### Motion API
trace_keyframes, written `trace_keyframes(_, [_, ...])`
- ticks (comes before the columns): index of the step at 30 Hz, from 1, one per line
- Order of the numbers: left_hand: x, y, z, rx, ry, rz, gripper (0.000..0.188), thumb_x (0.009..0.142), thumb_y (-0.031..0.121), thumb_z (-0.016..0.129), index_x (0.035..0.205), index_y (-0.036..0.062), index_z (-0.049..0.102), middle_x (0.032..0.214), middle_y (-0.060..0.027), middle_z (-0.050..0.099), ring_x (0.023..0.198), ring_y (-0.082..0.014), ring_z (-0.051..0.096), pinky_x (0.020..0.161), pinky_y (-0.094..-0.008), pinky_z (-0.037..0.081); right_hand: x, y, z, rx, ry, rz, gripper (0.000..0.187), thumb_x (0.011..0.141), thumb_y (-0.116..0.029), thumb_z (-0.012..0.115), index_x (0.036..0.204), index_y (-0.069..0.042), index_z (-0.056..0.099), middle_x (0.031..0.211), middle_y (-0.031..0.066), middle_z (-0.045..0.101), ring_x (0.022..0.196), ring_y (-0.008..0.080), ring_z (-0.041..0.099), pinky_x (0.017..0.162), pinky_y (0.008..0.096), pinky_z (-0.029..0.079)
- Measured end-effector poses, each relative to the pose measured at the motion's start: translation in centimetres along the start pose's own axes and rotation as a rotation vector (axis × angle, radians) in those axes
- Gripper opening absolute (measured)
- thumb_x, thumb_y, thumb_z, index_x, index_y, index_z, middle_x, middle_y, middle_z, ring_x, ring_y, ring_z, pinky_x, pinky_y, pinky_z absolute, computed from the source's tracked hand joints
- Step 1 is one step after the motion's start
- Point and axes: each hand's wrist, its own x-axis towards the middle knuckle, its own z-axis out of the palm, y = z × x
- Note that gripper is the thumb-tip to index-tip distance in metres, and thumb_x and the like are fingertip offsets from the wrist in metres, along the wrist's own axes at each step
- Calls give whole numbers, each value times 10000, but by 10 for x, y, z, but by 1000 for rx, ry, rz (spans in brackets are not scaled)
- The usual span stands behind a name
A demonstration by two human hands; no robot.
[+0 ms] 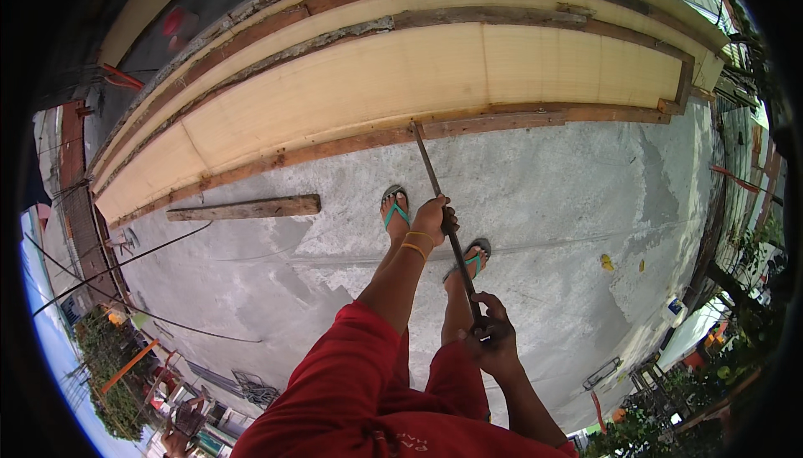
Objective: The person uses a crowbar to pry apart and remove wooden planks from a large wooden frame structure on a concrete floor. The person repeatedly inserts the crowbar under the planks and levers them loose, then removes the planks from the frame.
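A long dark bar [429, 165], probably metal, runs from near my body to the wooden formwork ahead, its far tip against the formwork's near wooden strip [502, 126]. My left hand [432, 219] is wrapped round the bar at about its middle, with yellow bands on that wrist. At the bar's near end my right hand [495, 342] grips it, its fingers partly in shadow. Pale plywood panels [376, 77] with brown strips along their edges make up the formwork. Whether the tip is wedged under the strip or only touching it, I cannot tell.
A loose wooden beam [247, 208] lies on the grey concrete floor [569, 207] at left, near a thin dark cable [180, 324]. My feet in green-strapped flip-flops stand either side of the bar. Yellow scraps [607, 263] lie right. Plants and clutter line both edges.
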Motion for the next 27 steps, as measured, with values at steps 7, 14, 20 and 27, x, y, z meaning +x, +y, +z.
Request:
trace_keyframes(7, [72,56,6,226,148,-15,136,1015,248,477,995,160,580,723,-10,515,653,-190,560,709,-363,479,87,-64,32,160,-142,-117,372,792,-183,853,653,-32,543,678,44,591,717,237,628,1086,466,457])
trace_keyframes(14, [6,-3,-76,324,-57,158,111,1022,209,546,1001,100,547,661,-39,545,494,-201,509,466,-393,435,33,-117,73,77,-257,-112,430,826,-202,860,635,-66,501,594,22,480,581,215,522,1024,444,495])
trace_keyframes(20, [-32,27,-30,238,79,-62,330,1032,328,560,1199,47,516,775,-73,607,505,-219,518,501,-413,480,47,-123,54,130,-117,73,407,853,-117,842,636,-48,504,609,18,476,630,205,481,859,366,486])
trace_keyframes(27, [-114,43,-98,463,35,69,387,1031,441,557,1316,178,548,886,-65,674,552,-185,634,511,-354,536,96,-136,44,19,-144,339,394,945,-225,748,639,-39,583,588,7,550,531,93,472,649,319,497])
